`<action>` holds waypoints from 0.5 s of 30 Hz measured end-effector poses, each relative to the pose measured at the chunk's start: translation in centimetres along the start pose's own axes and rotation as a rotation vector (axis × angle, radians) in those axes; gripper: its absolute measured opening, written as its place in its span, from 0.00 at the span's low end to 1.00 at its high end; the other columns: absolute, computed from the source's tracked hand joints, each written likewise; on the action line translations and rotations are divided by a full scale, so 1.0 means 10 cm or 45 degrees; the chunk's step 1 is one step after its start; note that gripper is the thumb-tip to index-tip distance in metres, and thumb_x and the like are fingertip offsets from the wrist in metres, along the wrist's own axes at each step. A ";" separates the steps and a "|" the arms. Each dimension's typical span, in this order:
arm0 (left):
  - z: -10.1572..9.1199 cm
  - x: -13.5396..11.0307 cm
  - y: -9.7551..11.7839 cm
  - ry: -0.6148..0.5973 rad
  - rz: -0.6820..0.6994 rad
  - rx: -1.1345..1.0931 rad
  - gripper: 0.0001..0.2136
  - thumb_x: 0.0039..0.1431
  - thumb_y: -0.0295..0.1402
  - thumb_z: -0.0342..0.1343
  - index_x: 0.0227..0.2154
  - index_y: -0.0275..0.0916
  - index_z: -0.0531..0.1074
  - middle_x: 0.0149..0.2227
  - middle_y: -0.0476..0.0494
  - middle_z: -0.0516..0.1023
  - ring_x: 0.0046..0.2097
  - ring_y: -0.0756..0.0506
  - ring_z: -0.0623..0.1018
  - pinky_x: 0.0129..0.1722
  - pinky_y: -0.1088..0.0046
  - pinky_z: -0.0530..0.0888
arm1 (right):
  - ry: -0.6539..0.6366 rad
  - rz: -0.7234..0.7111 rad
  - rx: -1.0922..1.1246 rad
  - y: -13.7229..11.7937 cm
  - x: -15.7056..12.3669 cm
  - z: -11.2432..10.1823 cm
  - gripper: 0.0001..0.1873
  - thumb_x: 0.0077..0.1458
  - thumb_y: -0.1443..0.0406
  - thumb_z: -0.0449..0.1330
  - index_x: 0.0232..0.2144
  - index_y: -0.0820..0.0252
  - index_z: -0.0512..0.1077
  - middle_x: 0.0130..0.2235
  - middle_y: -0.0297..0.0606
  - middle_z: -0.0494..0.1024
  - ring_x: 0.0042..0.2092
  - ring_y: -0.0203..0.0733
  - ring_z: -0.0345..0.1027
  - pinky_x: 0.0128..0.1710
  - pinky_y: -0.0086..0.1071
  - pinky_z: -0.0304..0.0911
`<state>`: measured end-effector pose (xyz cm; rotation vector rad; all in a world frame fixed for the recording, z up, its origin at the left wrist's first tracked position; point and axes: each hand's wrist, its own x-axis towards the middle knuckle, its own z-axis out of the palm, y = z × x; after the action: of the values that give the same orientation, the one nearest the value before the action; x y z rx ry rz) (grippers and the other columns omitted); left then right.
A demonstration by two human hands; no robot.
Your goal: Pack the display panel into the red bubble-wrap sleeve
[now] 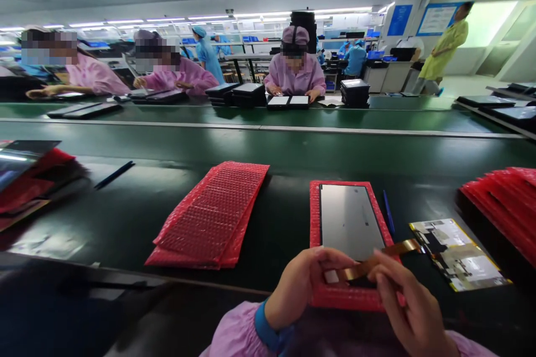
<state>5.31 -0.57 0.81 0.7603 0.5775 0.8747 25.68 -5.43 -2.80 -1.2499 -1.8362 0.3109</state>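
Note:
A grey display panel (349, 220) lies face up on a red bubble-wrap sheet (315, 217) on the dark green table. An amber flex ribbon (397, 247) runs from the panel's near edge toward a circuit board (458, 254) lying to the right. My left hand (301, 284) pinches the near end of the ribbon at the panel's bottom edge. My right hand (408, 304) holds the same ribbon from the right, fingers closed over it.
A stack of red bubble-wrap sheets (213, 215) lies to the left, another red stack (506, 203) at the right edge. A blue pen (388, 212) lies beside the panel, a dark pen (114, 174) further left. Several people in pink coats (295, 70) work across the green conveyor (268, 117).

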 end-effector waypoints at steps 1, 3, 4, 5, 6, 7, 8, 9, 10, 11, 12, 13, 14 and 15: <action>0.01 0.00 -0.01 -0.026 -0.022 -0.017 0.19 0.60 0.44 0.51 0.35 0.33 0.82 0.39 0.40 0.84 0.43 0.45 0.81 0.43 0.74 0.75 | 0.010 -0.012 0.059 -0.03 -0.02 0.00 0.13 0.69 0.65 0.51 0.54 0.50 0.63 0.37 0.34 0.79 0.34 0.40 0.76 0.36 0.25 0.68; 0.03 0.00 -0.02 -0.044 -0.084 -0.039 0.20 0.60 0.45 0.52 0.38 0.33 0.81 0.42 0.37 0.83 0.46 0.42 0.81 0.45 0.69 0.76 | -0.038 -0.067 0.157 -0.07 -0.01 0.02 0.08 0.68 0.66 0.51 0.46 0.49 0.67 0.36 0.33 0.78 0.38 0.40 0.76 0.37 0.24 0.68; 0.03 0.00 -0.03 -0.025 -0.104 -0.008 0.19 0.60 0.45 0.54 0.39 0.33 0.80 0.43 0.36 0.83 0.47 0.40 0.80 0.43 0.68 0.76 | -0.081 -0.094 0.193 -0.08 0.01 0.04 0.07 0.68 0.67 0.51 0.44 0.49 0.67 0.36 0.32 0.78 0.37 0.39 0.76 0.36 0.23 0.68; 0.03 -0.01 -0.04 0.010 -0.109 0.053 0.18 0.57 0.44 0.58 0.41 0.34 0.79 0.44 0.36 0.82 0.47 0.41 0.80 0.41 0.69 0.77 | -0.112 -0.112 0.216 -0.08 0.04 0.06 0.07 0.67 0.68 0.52 0.43 0.50 0.67 0.35 0.32 0.77 0.36 0.39 0.75 0.35 0.23 0.68; 0.02 -0.01 -0.05 0.057 -0.097 0.137 0.17 0.54 0.42 0.63 0.43 0.35 0.78 0.44 0.38 0.81 0.45 0.42 0.81 0.38 0.71 0.76 | -0.124 -0.121 0.224 -0.08 0.06 0.08 0.07 0.67 0.68 0.53 0.43 0.50 0.67 0.36 0.32 0.78 0.35 0.38 0.75 0.35 0.23 0.68; 0.02 -0.01 -0.06 0.098 -0.083 0.227 0.19 0.50 0.39 0.67 0.44 0.36 0.77 0.43 0.39 0.81 0.42 0.44 0.81 0.36 0.73 0.75 | -0.120 -0.118 0.213 -0.08 0.08 0.10 0.07 0.67 0.68 0.53 0.44 0.50 0.67 0.37 0.33 0.78 0.35 0.38 0.75 0.34 0.23 0.68; 0.01 -0.02 -0.07 0.122 -0.076 0.307 0.22 0.46 0.36 0.69 0.45 0.36 0.76 0.43 0.41 0.80 0.38 0.47 0.80 0.33 0.76 0.73 | -0.119 -0.110 0.201 -0.08 0.10 0.12 0.07 0.67 0.68 0.54 0.44 0.51 0.68 0.39 0.34 0.78 0.36 0.38 0.75 0.34 0.23 0.68; 0.00 -0.02 -0.08 0.135 -0.074 0.365 0.23 0.44 0.32 0.71 0.45 0.36 0.76 0.41 0.42 0.80 0.34 0.49 0.79 0.32 0.77 0.72 | -0.125 -0.103 0.196 -0.07 0.10 0.14 0.07 0.67 0.68 0.54 0.44 0.51 0.68 0.40 0.35 0.78 0.38 0.39 0.75 0.34 0.23 0.68; -0.01 -0.01 -0.09 0.151 -0.076 0.398 0.23 0.43 0.29 0.71 0.45 0.35 0.77 0.39 0.43 0.80 0.32 0.51 0.78 0.31 0.78 0.71 | -0.137 -0.094 0.199 -0.06 0.09 0.15 0.06 0.67 0.68 0.54 0.44 0.52 0.68 0.41 0.36 0.78 0.39 0.40 0.75 0.34 0.24 0.68; -0.01 0.00 -0.10 0.170 -0.081 0.415 0.21 0.42 0.26 0.70 0.43 0.34 0.78 0.37 0.44 0.80 0.31 0.52 0.77 0.32 0.78 0.70 | -0.151 -0.079 0.211 -0.05 0.08 0.15 0.05 0.67 0.67 0.53 0.42 0.52 0.69 0.41 0.36 0.78 0.40 0.41 0.74 0.34 0.25 0.68; -0.02 0.01 -0.11 0.188 -0.087 0.420 0.19 0.43 0.24 0.69 0.41 0.33 0.79 0.35 0.44 0.80 0.31 0.52 0.77 0.32 0.78 0.70 | -0.171 -0.061 0.228 -0.04 0.06 0.16 0.05 0.67 0.66 0.53 0.40 0.53 0.69 0.39 0.36 0.77 0.38 0.41 0.74 0.33 0.26 0.67; -0.02 0.02 -0.11 0.200 -0.094 0.403 0.16 0.43 0.24 0.68 0.39 0.33 0.80 0.33 0.44 0.80 0.31 0.51 0.77 0.32 0.78 0.71 | -0.194 -0.037 0.246 -0.03 0.04 0.16 0.06 0.68 0.66 0.53 0.37 0.54 0.69 0.35 0.35 0.77 0.34 0.40 0.73 0.31 0.26 0.65; -0.01 0.04 -0.12 0.207 -0.102 0.359 0.16 0.43 0.25 0.68 0.38 0.32 0.79 0.31 0.45 0.80 0.31 0.50 0.78 0.33 0.77 0.72 | -0.213 -0.014 0.261 -0.03 0.02 0.16 0.09 0.68 0.65 0.53 0.33 0.55 0.69 0.31 0.33 0.75 0.30 0.39 0.70 0.29 0.26 0.64; 0.00 0.07 -0.12 0.213 -0.111 0.293 0.16 0.43 0.28 0.69 0.39 0.33 0.79 0.30 0.45 0.80 0.31 0.49 0.79 0.33 0.75 0.73 | -0.228 0.013 0.270 -0.03 0.01 0.16 0.12 0.68 0.64 0.52 0.30 0.55 0.68 0.27 0.31 0.72 0.26 0.38 0.68 0.26 0.26 0.62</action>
<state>6.25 -0.52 -0.25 0.8680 0.8644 0.8037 24.25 -5.11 -3.50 -1.1139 -1.8910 0.6236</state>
